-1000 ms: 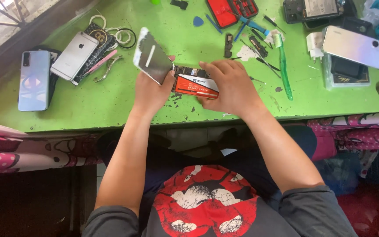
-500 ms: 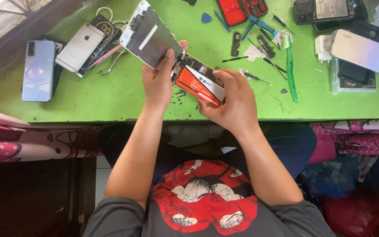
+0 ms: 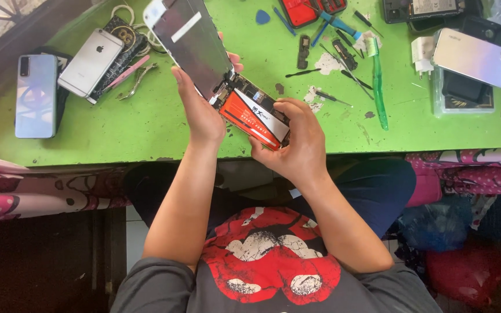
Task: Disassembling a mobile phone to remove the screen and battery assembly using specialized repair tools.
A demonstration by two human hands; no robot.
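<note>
My left hand point(image 3: 199, 110) grips the lifted screen panel point(image 3: 189, 43) of an opened phone, its silver back plate facing up and swung toward the far left. My right hand point(image 3: 297, 139) cradles the phone's body point(image 3: 253, 113), where a red and white battery shows inside. Both parts are held just above the near edge of the green table point(image 3: 146, 130). The two parts still meet at a corner between my hands.
At the left lie a pale blue phone point(image 3: 35, 95), a silver phone point(image 3: 91, 62) and tweezers point(image 3: 137, 81). Screwdrivers, a green toothbrush point(image 3: 378, 87), a blue pick point(image 3: 262, 16) and a red case point(image 3: 302, 10) lie behind. A lilac phone point(image 3: 475, 58) rests at right.
Both hands have lifted the opened phone toward me, off the table. The screen panel has swung farther open, up and to the left.
</note>
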